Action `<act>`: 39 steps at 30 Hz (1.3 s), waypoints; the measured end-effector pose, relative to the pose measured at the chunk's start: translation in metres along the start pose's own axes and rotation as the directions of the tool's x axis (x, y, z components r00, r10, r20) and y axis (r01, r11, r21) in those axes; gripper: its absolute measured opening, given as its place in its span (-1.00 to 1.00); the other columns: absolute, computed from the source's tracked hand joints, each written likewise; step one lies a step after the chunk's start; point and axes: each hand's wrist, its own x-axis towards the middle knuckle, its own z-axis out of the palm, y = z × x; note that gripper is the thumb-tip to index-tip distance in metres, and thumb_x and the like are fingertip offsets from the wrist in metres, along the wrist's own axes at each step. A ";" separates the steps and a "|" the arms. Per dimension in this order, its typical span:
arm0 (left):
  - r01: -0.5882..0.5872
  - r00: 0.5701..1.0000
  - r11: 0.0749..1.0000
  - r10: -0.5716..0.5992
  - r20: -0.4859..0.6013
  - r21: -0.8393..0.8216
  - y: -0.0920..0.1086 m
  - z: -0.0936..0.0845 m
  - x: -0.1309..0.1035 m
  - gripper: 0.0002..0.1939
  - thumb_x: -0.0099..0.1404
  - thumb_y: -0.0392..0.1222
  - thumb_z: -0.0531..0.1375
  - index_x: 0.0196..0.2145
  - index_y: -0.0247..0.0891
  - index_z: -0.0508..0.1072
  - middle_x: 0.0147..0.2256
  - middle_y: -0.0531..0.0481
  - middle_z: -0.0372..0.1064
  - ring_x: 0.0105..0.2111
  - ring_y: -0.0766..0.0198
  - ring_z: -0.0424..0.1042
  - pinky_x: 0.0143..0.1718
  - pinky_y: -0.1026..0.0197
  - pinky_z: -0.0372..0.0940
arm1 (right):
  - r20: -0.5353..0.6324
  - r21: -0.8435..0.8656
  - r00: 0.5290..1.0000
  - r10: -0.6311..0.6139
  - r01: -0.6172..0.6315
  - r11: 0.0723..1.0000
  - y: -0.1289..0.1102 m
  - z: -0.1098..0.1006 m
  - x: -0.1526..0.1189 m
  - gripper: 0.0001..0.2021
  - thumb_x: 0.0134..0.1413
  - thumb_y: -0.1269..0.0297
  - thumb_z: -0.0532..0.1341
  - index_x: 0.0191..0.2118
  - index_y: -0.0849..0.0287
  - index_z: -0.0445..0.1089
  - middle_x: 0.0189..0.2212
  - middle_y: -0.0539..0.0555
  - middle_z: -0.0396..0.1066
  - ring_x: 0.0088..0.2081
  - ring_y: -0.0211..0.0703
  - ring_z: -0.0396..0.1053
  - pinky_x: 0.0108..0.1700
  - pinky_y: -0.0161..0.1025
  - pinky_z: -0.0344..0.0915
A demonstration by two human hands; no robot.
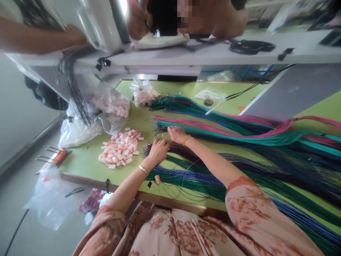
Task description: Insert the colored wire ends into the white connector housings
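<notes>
- Place: wire-harness assembly workshop.
- Evidence, centre and right: long coloured wire bundles (239,142) across green workbench (85,160).
- Centre left: heap of small connector housings (121,148); bagged stock (114,103) behind.

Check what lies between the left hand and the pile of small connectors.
Head view: only bare green table separates the left hand from the connector pile.
</notes>
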 end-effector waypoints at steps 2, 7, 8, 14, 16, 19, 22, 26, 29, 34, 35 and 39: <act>0.017 1.000 1.000 -0.017 0.013 0.014 0.000 -0.002 -0.001 -0.69 0.41 -0.15 -0.04 -0.06 -0.23 0.44 -0.17 -0.20 0.37 -0.11 0.07 0.35 -0.02 -0.01 0.14 | 0.005 0.013 1.000 0.006 -0.006 1.000 0.004 -0.001 -0.001 -0.74 0.16 0.44 0.03 -0.07 0.34 0.33 -0.20 0.35 0.46 -0.17 0.06 0.41 -0.15 -0.15 0.26; 0.053 0.998 0.997 -0.055 -0.034 -0.054 -0.001 -0.001 -0.002 -0.64 0.39 -0.10 0.01 0.05 -0.22 0.39 0.02 -0.24 0.36 0.02 0.00 0.31 0.06 -0.08 0.15 | -0.177 0.319 0.983 0.052 0.007 0.948 0.027 -0.005 0.001 -0.80 0.22 0.35 0.01 -0.18 0.21 0.36 -0.23 0.16 0.50 -0.23 -0.11 0.42 -0.16 -0.23 0.27; 0.056 0.997 0.994 -0.061 -0.049 -0.094 -0.002 -0.002 -0.002 -0.62 0.38 -0.10 0.03 0.09 -0.22 0.38 0.07 -0.24 0.34 0.07 0.00 0.30 0.10 -0.09 0.15 | -0.249 0.441 0.959 0.134 -0.011 0.897 0.033 -0.005 0.003 -0.79 0.21 0.33 0.01 -0.18 0.21 0.36 -0.24 0.15 0.50 -0.24 -0.14 0.41 -0.17 -0.24 0.28; 0.177 0.879 0.776 -0.401 -0.258 -0.605 -0.041 -0.027 -0.012 -0.63 0.35 -0.11 0.04 0.02 -0.25 0.47 0.02 -0.18 0.42 -0.01 0.13 0.40 0.05 0.07 0.28 | -0.297 0.807 0.858 0.419 -0.009 0.590 0.061 -0.003 0.007 -0.79 0.03 0.18 0.13 -0.29 0.21 0.37 -0.40 0.07 0.47 -0.39 -0.21 0.36 -0.27 -0.25 0.32; 0.234 0.749 0.600 -0.613 -0.252 -0.765 -0.063 -0.040 -0.024 -0.61 0.33 -0.04 0.05 -0.08 -0.31 0.52 -0.17 -0.16 0.50 -0.23 0.20 0.46 -0.16 0.15 0.36 | -0.312 0.794 0.869 0.384 0.017 0.608 0.061 0.000 0.003 -0.79 0.01 0.17 0.16 -0.31 0.21 0.38 -0.38 0.08 0.48 -0.37 -0.19 0.38 -0.23 -0.22 0.33; 0.254 0.576 0.454 -0.780 -0.244 -0.854 -0.090 -0.053 -0.050 -0.64 0.25 -0.02 0.11 -0.20 -0.33 0.55 -0.27 -0.10 0.51 -0.31 0.25 0.44 -0.26 0.23 0.32 | -0.316 0.746 0.905 0.286 0.050 0.664 0.056 0.006 -0.005 -0.79 0.04 0.20 0.15 -0.27 0.20 0.41 -0.32 0.10 0.51 -0.29 -0.16 0.42 -0.17 -0.19 0.34; 0.408 0.552 0.480 -0.807 -0.208 -0.777 -0.100 -0.057 -0.078 -0.70 0.18 -0.06 0.15 -0.26 -0.29 0.56 -0.39 0.00 0.48 -0.39 0.28 0.39 -0.32 0.26 0.27 | -0.288 0.666 0.933 0.215 0.034 0.745 0.053 0.010 -0.015 -0.81 0.04 0.25 0.17 -0.25 0.20 0.44 -0.28 0.11 0.52 -0.28 -0.16 0.43 -0.15 -0.20 0.33; 0.533 0.691 0.648 -0.705 -0.163 -0.544 -0.088 -0.054 -0.103 -0.81 0.16 -0.13 0.16 -0.42 -0.25 0.54 -0.47 0.03 0.45 -0.42 0.27 0.37 -0.31 0.23 0.24 | -0.205 0.497 0.960 0.193 -0.068 0.865 0.053 0.007 -0.030 -0.85 0.02 0.30 0.20 -0.30 0.18 0.48 -0.32 0.09 0.50 -0.35 -0.18 0.39 -0.22 -0.24 0.29; 0.485 0.801 0.744 -0.589 -0.108 -0.460 -0.064 -0.055 -0.114 -0.81 0.20 -0.12 0.16 -0.40 -0.22 0.53 -0.42 -0.01 0.48 -0.39 0.24 0.38 -0.29 0.21 0.24 | -0.157 0.378 0.973 0.169 -0.099 0.920 0.054 0.001 -0.039 -0.86 0.02 0.29 0.21 -0.30 0.15 0.51 -0.33 0.08 0.48 -0.35 -0.17 0.37 -0.27 -0.25 0.25; 0.364 0.923 0.772 -0.373 0.094 -0.521 -0.005 -0.062 -0.127 -0.75 0.23 0.03 0.20 -0.32 -0.19 0.51 -0.44 0.02 0.45 -0.47 0.30 0.37 -0.37 0.25 0.25 | -0.148 0.350 0.980 0.136 -0.076 0.934 0.056 -0.008 -0.050 -0.84 0.07 0.28 0.18 -0.30 0.16 0.51 -0.37 0.09 0.45 -0.36 -0.18 0.36 -0.25 -0.26 0.24; 0.372 0.926 0.782 -0.353 0.135 -0.501 0.006 -0.062 -0.130 -0.74 0.21 0.06 0.22 -0.30 -0.18 0.51 -0.43 0.03 0.44 -0.48 0.30 0.38 -0.40 0.26 0.24 | -0.154 0.355 0.980 0.126 -0.064 0.933 0.056 -0.009 -0.051 -0.83 0.08 0.28 0.18 -0.30 0.17 0.51 -0.37 0.09 0.45 -0.36 -0.18 0.36 -0.25 -0.26 0.24; 0.374 0.923 0.874 -0.319 0.213 -0.311 0.036 -0.049 -0.140 -0.72 0.19 0.03 0.26 -0.20 -0.15 0.47 -0.31 -0.04 0.44 -0.38 0.22 0.44 -0.39 0.24 0.25 | -0.162 0.424 0.977 0.137 -0.056 0.904 0.058 -0.011 -0.051 -0.83 0.10 0.29 0.16 -0.30 0.18 0.50 -0.34 0.09 0.49 -0.33 -0.18 0.38 -0.25 -0.28 0.24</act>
